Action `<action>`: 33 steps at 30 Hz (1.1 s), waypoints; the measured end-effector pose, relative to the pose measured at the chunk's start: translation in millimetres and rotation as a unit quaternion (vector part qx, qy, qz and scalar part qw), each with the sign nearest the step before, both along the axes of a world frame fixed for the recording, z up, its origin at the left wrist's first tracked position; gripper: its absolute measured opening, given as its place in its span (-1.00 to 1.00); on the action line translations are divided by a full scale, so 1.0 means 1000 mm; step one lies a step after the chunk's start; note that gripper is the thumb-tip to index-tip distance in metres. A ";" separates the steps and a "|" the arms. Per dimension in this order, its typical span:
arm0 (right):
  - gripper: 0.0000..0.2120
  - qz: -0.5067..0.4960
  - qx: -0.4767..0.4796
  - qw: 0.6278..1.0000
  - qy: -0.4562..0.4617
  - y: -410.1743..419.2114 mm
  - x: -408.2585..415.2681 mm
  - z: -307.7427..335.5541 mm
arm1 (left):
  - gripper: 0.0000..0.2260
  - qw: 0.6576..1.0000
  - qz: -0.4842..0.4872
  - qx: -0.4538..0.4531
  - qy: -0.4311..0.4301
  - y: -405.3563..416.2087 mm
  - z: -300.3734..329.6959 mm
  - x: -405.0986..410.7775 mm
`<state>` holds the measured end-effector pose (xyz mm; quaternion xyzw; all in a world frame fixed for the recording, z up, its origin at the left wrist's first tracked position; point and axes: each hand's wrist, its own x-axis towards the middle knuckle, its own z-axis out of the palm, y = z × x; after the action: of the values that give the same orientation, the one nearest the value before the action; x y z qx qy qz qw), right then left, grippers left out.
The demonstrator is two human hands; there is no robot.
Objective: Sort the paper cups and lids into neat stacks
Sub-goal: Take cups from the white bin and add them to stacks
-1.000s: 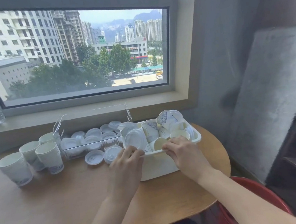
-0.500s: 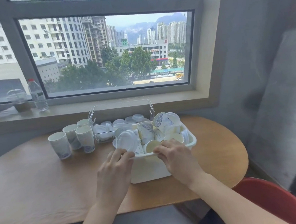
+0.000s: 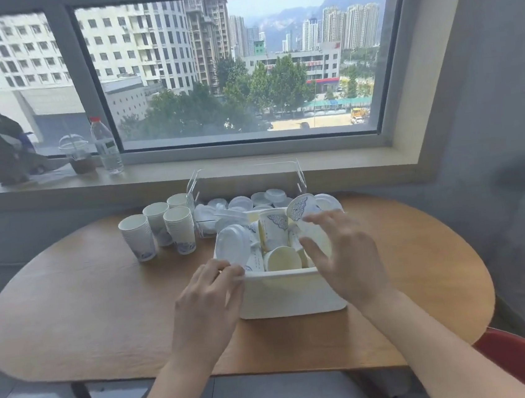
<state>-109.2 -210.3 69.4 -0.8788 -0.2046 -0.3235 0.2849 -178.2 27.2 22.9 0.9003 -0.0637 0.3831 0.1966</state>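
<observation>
You sit at a rounded wooden table under a wide window that looks out on tower blocks and trees. Take the white bin in front of you as the landmark. It is heaped with loose paper cups lying on their sides and white lids, all mixed together. Beyond the bin, touching or nearly touching its far edge, stands a clear tray holding more lids. To the bin's left, well apart from your hands, four cup stacks stand upright in a tight cluster.

Your left hand grips the bin's near-left rim, fingers curled over the edge. Your right hand hovers over the bin's right side with fingers spread and holding nothing, just beside a tilted cup.

The sorting looks partly done; the bin is still full. Your next reach is probably for a cup in the pile.

Watch these risks. The cups are light and lie loosely against one another, so pulling one may drag its neighbours over the rim. The big lid leaning at the bin's near-left corner sits close to your left fingers and could slide out if you shift the bin. The stacks to the left stand crowded together, so a careless placement could topple one into the rest.
</observation>
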 end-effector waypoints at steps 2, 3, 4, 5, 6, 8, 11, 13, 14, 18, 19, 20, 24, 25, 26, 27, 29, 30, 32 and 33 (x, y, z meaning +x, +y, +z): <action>-0.59 -0.049 0.006 0.997 0.055 -0.007 0.021 0.010 | -0.87 1.000 -0.002 -0.007 0.002 0.000 0.002 0.001; -0.52 -0.071 -0.001 0.993 0.092 -0.008 0.030 0.013 | -0.87 1.000 -0.005 -0.009 0.002 0.000 0.003 0.002; -0.47 -0.086 -0.010 0.988 0.128 -0.008 0.037 0.015 | -0.88 1.000 -0.007 -0.008 0.003 0.001 0.005 0.004; -0.43 -0.092 -0.017 0.983 0.155 -0.006 0.043 0.015 | -0.89 1.000 -0.009 -0.006 0.004 0.003 0.005 0.006; -0.40 -0.092 -0.023 0.981 0.172 -0.003 0.046 0.013 | -0.90 1.000 -0.011 -0.005 0.004 0.005 0.005 0.008; -0.40 -0.097 -0.028 0.978 0.180 0.005 0.050 0.009 | -0.94 1.000 -0.019 -0.014 -0.002 0.010 0.003 0.012; -0.43 -0.123 -0.020 0.978 0.169 0.012 0.051 0.005 | -0.94 0.997 -0.045 -0.044 -0.034 0.013 0.001 0.022; -0.46 -0.138 -0.005 0.977 0.163 0.015 0.051 0.006 | -0.92 0.993 -0.075 -0.061 -0.064 0.011 0.001 0.028; -0.46 -0.144 0.007 0.977 0.158 0.016 0.051 0.007 | -0.92 0.991 -0.088 -0.066 -0.077 0.010 0.001 0.031; -0.51 -0.108 0.135 0.979 0.112 0.014 0.041 0.007 | -0.89 0.983 -0.115 -0.073 -0.123 0.003 0.005 0.035; -0.53 -0.079 0.177 0.976 0.099 0.012 0.037 0.007 | -0.89 0.981 -0.119 -0.073 -0.136 0.001 0.008 0.036; -0.54 -0.045 0.216 0.971 0.092 0.010 0.032 0.008 | -0.88 0.978 -0.124 -0.074 -0.149 -0.001 0.012 0.036; -0.49 0.123 0.309 0.931 0.148 0.011 0.017 0.014 | -0.88 0.976 -0.127 -0.085 -0.155 -0.005 0.032 0.040; -0.46 0.159 0.322 0.921 0.151 0.013 0.014 0.016 | -0.80 0.978 -0.126 -0.099 -0.135 -0.007 0.038 0.041; -0.44 0.188 0.331 0.913 0.148 0.016 0.012 0.017 | -0.70 0.978 -0.128 -0.121 -0.108 -0.010 0.044 0.043; -0.41 0.213 0.333 0.907 0.148 0.017 0.012 0.018 | -0.60 0.977 -0.129 -0.148 -0.078 -0.013 0.050 0.045; -0.37 0.248 0.321 0.901 0.156 0.020 0.012 0.016 | -0.43 0.971 -0.132 -0.197 -0.027 -0.019 0.056 0.048; -0.36 0.258 0.314 0.900 0.160 0.020 0.013 0.013 | -0.36 0.967 -0.136 -0.216 -0.012 -0.023 0.058 0.050; -0.36 0.266 0.294 0.903 0.164 0.021 0.013 0.008 | -0.30 0.959 -0.145 -0.242 -0.003 -0.030 0.058 0.053; -0.36 0.267 0.282 0.907 0.164 0.022 0.013 0.006 | -0.30 0.955 -0.150 -0.255 -0.004 -0.033 0.058 0.053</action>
<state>-96.4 -188.1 75.8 -0.7148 -0.2819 -0.1313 0.6263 -124.8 -5.5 81.2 0.7988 -0.0990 0.3565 0.4743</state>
